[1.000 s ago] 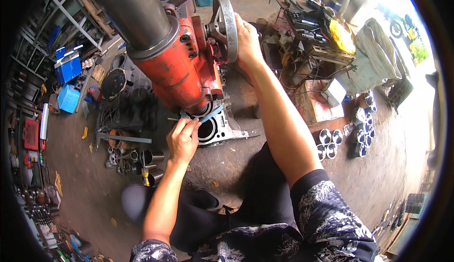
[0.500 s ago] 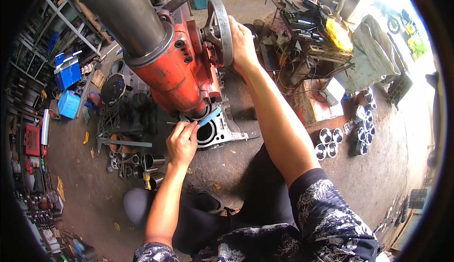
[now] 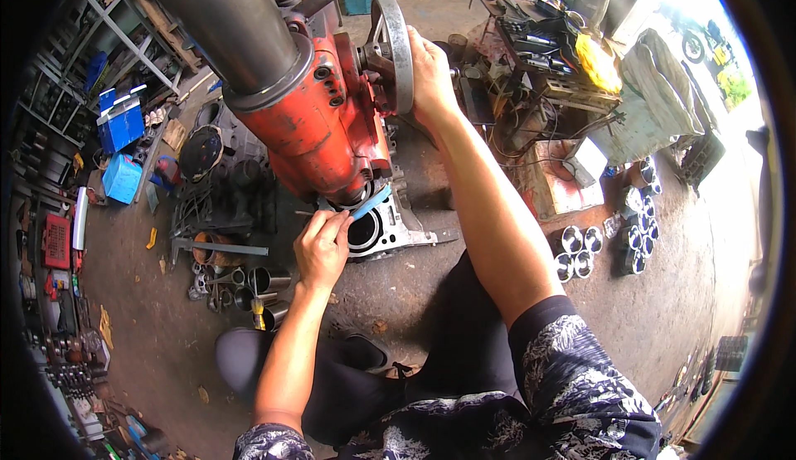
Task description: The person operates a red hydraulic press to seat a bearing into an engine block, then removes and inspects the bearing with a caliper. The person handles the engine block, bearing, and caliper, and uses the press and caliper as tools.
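A red boring machine (image 3: 311,141) with a thick grey metal column stands ahead of me, its lower end over an engine block (image 3: 396,226). The block has a round bore (image 3: 365,232), partly covered by the machine and my hand. My right hand (image 3: 431,78) grips the rim of a grey handwheel (image 3: 401,58) on the machine's right side; some of its fingers are behind the rim. My left hand (image 3: 322,246) is closed on a slim tool with a flat blue part (image 3: 373,201), which slants across the bore's far edge. The tool's other end is mostly hidden by my fingers.
Metal sleeves (image 3: 269,280), rods and a caliper (image 3: 220,248) lie left of the block, beside dark engine parts (image 3: 228,178). Pistons (image 3: 576,253) stand on the floor at right. A tool-covered bench (image 3: 539,45) is at far right, shelving (image 3: 62,103) at left.
The view has shifted very slightly. Both hands keep their places, the right on the handwheel and the left on the blue tool at the bore.
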Action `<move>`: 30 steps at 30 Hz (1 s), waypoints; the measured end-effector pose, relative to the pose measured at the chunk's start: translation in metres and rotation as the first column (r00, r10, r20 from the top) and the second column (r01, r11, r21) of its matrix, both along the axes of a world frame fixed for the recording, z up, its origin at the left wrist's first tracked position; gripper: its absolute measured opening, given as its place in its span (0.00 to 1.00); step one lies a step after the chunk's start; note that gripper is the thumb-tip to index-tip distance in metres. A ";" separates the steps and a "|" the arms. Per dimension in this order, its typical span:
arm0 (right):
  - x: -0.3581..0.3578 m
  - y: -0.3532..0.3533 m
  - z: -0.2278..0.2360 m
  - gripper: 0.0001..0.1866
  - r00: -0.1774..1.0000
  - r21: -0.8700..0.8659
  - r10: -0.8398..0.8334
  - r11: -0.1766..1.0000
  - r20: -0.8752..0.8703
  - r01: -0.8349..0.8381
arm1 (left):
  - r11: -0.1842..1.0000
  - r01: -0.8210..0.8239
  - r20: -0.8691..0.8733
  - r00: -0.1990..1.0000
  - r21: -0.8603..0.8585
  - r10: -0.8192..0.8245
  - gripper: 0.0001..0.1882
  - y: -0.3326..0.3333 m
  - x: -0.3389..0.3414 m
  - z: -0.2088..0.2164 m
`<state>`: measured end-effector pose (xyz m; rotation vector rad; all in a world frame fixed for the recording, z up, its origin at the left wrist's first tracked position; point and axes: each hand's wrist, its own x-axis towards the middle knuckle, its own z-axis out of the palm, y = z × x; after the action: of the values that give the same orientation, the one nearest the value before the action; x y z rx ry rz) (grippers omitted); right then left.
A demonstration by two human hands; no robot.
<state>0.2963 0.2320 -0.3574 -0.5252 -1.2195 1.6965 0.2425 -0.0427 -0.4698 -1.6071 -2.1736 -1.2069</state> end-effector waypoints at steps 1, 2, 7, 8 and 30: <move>0.000 0.000 0.001 0.24 1.000 0.003 -0.002 1.000 0.002 0.002 | 1.000 0.001 0.001 1.000 -0.004 -0.001 0.06 0.000 0.000 0.001; 0.000 0.000 0.001 0.24 1.000 -0.002 -0.004 1.000 0.003 0.004 | 1.000 0.001 0.003 1.000 -0.009 -0.001 0.06 0.000 0.000 0.001; 0.004 -0.002 0.003 0.24 0.999 0.018 0.050 0.999 -0.003 -0.050 | 1.000 0.030 -0.065 0.997 -0.005 -0.031 0.07 -0.003 0.008 0.003; 0.004 -0.002 0.003 0.24 0.998 -0.005 0.063 0.998 -0.013 -0.064 | 0.999 0.043 -0.071 0.997 0.002 -0.042 0.07 -0.002 0.010 0.003; 0.005 -0.004 0.006 0.19 0.999 -0.005 0.007 1.000 0.053 -0.006 | 1.000 0.003 -0.049 0.999 0.030 -0.001 0.08 -0.002 0.001 -0.003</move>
<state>0.3010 0.2283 -0.3517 -0.5732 -1.2570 1.7006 0.2436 -0.0446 -0.4733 -1.6102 -2.1150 -1.1818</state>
